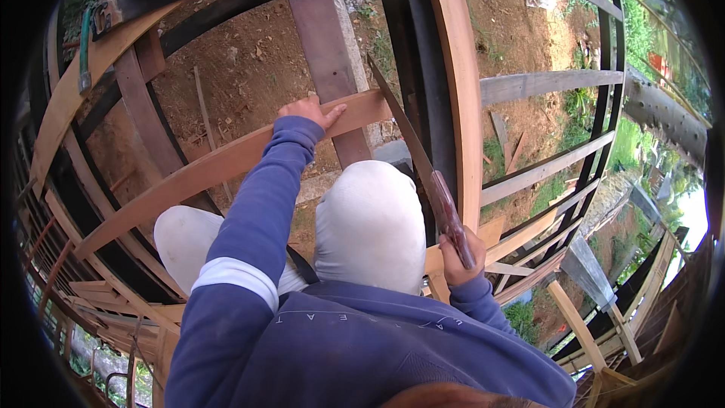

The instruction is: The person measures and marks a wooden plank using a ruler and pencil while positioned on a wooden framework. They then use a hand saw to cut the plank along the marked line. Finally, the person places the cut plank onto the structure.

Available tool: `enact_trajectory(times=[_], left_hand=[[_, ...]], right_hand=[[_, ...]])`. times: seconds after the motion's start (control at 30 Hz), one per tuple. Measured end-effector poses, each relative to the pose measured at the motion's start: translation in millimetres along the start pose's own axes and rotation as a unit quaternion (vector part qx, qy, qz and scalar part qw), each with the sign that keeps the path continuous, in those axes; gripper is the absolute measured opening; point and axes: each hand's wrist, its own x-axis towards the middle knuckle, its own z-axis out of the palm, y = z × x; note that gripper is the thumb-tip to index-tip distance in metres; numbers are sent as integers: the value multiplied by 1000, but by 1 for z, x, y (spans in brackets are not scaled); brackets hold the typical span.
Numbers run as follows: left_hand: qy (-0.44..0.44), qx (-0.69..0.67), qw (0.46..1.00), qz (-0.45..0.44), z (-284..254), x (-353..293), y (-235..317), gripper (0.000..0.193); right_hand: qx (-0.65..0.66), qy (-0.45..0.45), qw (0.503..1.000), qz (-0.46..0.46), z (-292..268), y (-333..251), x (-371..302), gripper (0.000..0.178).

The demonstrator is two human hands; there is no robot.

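My right hand is closed round the reddish-brown handle of a handsaw. The saw's blade points forward and slants left, passing right by the right end of a wooden board. Whether its teeth touch the wood I cannot tell. My left hand grips this board near that end, with the thumb on top and the fingers over the far edge. The board runs down to the left and crosses a wide reddish-brown plank under my hand. My knee, in pale trousers, is close below the board's end.
A second handsaw and a green-handled tool lie on a curved-looking board at the upper left. A long timber beam and dark beams run beside the saw. Between the framing, bare soil shows far below. Crosspieces span the right side.
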Motion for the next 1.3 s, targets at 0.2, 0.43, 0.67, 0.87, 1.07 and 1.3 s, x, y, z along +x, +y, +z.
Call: enact_trajectory(times=[0.2, 0.43, 0.67, 0.87, 1.07, 1.3], left_hand=[[24, 4, 1000, 9, 0, 3, 6, 83], [9, -2, 1000, -4, 1, 6, 1, 83], [16, -2, 1000, 15, 4, 5, 2, 82], [17, -1, 1000, 10, 3, 9, 0, 84], [13, -4, 1000, 20, -1, 8, 4, 84], [8, 1, 1000, 2, 1, 9, -2, 79]], right_hand=[[72, 15, 997, -13, 41, -2, 96, 8], [-6, 1, 1000, -4, -5, -4, 2, 5], [38, 11, 999, -11, 42, -23, 89, 9], [-4, -7, 1000, 28, -14, -26, 5, 10], [46, -13, 999, 15, 44, -19, 113, 7], [-22, -11, 999, 36, -13, -21, 7, 9]])
